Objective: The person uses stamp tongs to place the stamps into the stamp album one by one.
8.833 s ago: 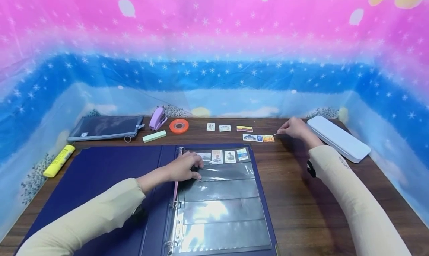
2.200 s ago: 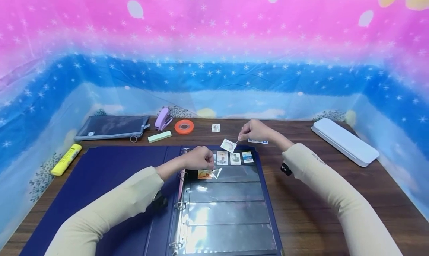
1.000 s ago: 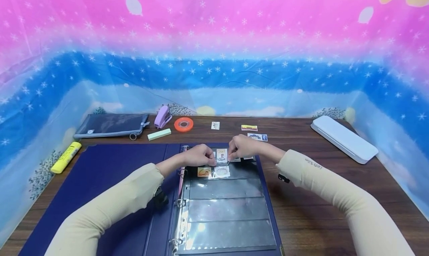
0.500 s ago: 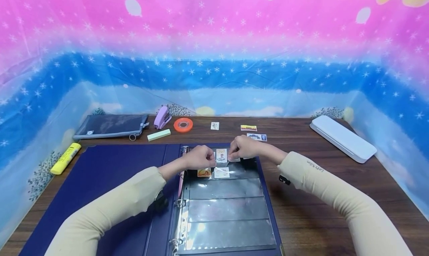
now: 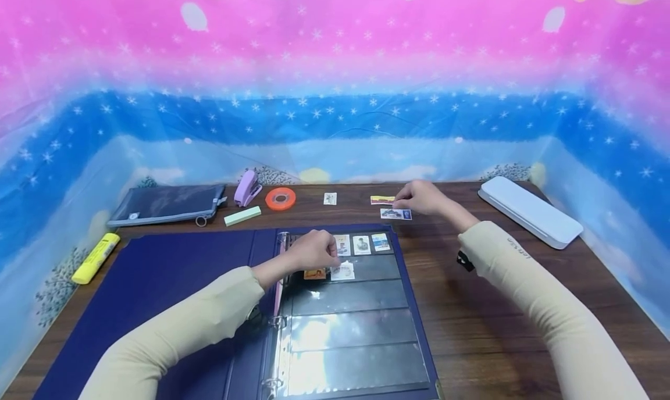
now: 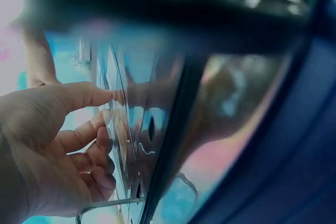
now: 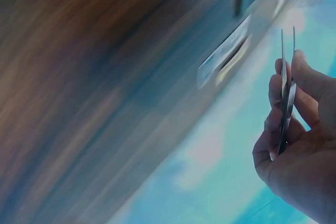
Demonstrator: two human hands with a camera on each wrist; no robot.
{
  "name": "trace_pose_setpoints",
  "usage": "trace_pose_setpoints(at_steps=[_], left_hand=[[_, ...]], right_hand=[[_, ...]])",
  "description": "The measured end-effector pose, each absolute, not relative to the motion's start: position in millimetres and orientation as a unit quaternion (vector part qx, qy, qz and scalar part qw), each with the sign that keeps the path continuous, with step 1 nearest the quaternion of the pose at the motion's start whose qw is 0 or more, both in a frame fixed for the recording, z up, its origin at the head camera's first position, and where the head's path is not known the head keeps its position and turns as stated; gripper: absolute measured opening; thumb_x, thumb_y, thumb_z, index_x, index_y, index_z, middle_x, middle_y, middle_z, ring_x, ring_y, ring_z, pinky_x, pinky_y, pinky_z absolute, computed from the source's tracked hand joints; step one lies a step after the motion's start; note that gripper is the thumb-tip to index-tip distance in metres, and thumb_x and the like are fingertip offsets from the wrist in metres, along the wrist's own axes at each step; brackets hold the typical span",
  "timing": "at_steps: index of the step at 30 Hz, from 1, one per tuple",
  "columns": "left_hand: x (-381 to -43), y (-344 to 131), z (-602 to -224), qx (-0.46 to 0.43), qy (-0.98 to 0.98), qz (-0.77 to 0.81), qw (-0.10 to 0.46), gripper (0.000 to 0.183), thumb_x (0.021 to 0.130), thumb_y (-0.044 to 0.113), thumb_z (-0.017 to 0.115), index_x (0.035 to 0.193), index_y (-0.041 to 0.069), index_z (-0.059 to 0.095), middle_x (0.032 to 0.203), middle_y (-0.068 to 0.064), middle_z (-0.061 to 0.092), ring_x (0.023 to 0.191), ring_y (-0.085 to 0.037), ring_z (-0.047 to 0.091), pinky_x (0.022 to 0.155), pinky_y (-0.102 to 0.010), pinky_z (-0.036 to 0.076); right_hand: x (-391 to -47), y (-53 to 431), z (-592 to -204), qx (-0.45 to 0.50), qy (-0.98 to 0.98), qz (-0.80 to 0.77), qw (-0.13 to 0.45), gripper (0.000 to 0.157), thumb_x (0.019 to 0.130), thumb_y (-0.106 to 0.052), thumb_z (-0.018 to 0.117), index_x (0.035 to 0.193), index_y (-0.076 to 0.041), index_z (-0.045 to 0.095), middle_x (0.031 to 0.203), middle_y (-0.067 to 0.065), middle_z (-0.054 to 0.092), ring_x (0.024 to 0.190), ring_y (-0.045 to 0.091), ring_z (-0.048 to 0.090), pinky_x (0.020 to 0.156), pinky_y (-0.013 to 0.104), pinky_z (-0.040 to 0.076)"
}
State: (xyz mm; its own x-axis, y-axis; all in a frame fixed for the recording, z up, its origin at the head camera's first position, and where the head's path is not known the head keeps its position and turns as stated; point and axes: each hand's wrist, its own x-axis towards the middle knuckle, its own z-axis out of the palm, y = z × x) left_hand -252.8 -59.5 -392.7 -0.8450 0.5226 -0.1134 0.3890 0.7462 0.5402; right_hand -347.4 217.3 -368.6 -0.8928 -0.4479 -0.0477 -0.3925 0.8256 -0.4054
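Note:
A dark blue ring binder lies spread on the table, with a black stamp page of clear pocket strips. My left hand pinches the edge of the second-row strip, thumb and forefinger at the film in the left wrist view. Below it sit an orange stamp and a pale stamp; several stamps fill the top row, partly covered by that hand. My right hand holds metal tweezers, tips apart and nothing between them. It is beside a yellow-red stamp and a blue-white stamp.
Another small stamp lies farther left. Along the back stand a mesh pouch, a purple stapler, orange tape roll and pale green block. A yellow glue stick lies left, a white case right.
The pale stamp went from the tweezers into the second row, beside the orange stamp placed earlier. My right hand has since moved back to the loose stamps; the left hand stays at the strip.

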Motion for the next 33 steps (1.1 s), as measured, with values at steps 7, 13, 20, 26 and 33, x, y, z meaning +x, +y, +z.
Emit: trace_pose_setpoints(at_steps=[7, 13, 20, 26, 33], left_hand=[[-254.9, -56.0, -394.8, 0.257, 0.920, 0.263, 0.134, 0.012, 0.079, 0.015, 0.068, 0.068, 0.011, 0.064, 0.062, 0.003, 0.060, 0.050, -0.007, 0.042, 0.056, -0.020, 0.038], [-256.5, -57.0, -394.7, 0.265, 0.912, 0.277, 0.146, 0.012, 0.080, 0.015, 0.068, 0.069, 0.009, 0.065, 0.063, 0.001, 0.061, 0.050, -0.007, 0.043, 0.059, -0.019, 0.040], [-257.3, -56.0, -392.4, 0.273, 0.908, 0.275, 0.161, 0.013, 0.081, 0.012, 0.068, 0.070, 0.007, 0.063, 0.062, 0.002, 0.058, 0.052, -0.007, 0.045, 0.058, -0.019, 0.040], [-256.3, -57.1, -391.7, 0.277, 0.907, 0.270, 0.168, 0.013, 0.082, 0.011, 0.067, 0.071, 0.006, 0.062, 0.062, 0.003, 0.055, 0.052, -0.006, 0.044, 0.055, -0.019, 0.038], [-255.7, -57.1, -389.6, 0.276, 0.905, 0.272, 0.176, 0.013, 0.083, 0.010, 0.066, 0.073, 0.006, 0.061, 0.063, 0.003, 0.053, 0.053, -0.007, 0.044, 0.054, -0.019, 0.037]], right_hand=[[-362.6, 254.6, -378.3, -0.159, 0.966, -0.192, 0.075, 0.026, 0.092, -0.023, 0.058, 0.104, -0.004, 0.071, 0.097, 0.017, 0.071, 0.050, 0.011, 0.028, 0.060, 0.030, 0.034], [-369.6, 266.0, -385.6, -0.133, 0.971, -0.188, 0.071, 0.025, 0.091, -0.023, 0.059, 0.102, -0.003, 0.071, 0.090, 0.018, 0.070, 0.055, 0.014, 0.036, 0.062, 0.031, 0.035], [-374.1, 263.1, -389.6, -0.128, 0.968, -0.193, 0.099, 0.024, 0.091, -0.022, 0.060, 0.102, -0.005, 0.072, 0.110, 0.018, 0.068, 0.096, 0.030, 0.063, 0.079, 0.039, 0.045], [-376.7, 261.9, -386.1, -0.131, 0.966, -0.182, 0.126, 0.024, 0.089, -0.023, 0.062, 0.101, -0.006, 0.072, 0.114, 0.019, 0.066, 0.108, 0.035, 0.058, 0.086, 0.043, 0.043], [-377.6, 260.9, -381.7, -0.130, 0.966, -0.174, 0.142, 0.025, 0.089, -0.024, 0.062, 0.101, -0.004, 0.072, 0.108, 0.019, 0.068, 0.105, 0.035, 0.060, 0.086, 0.045, 0.045]])
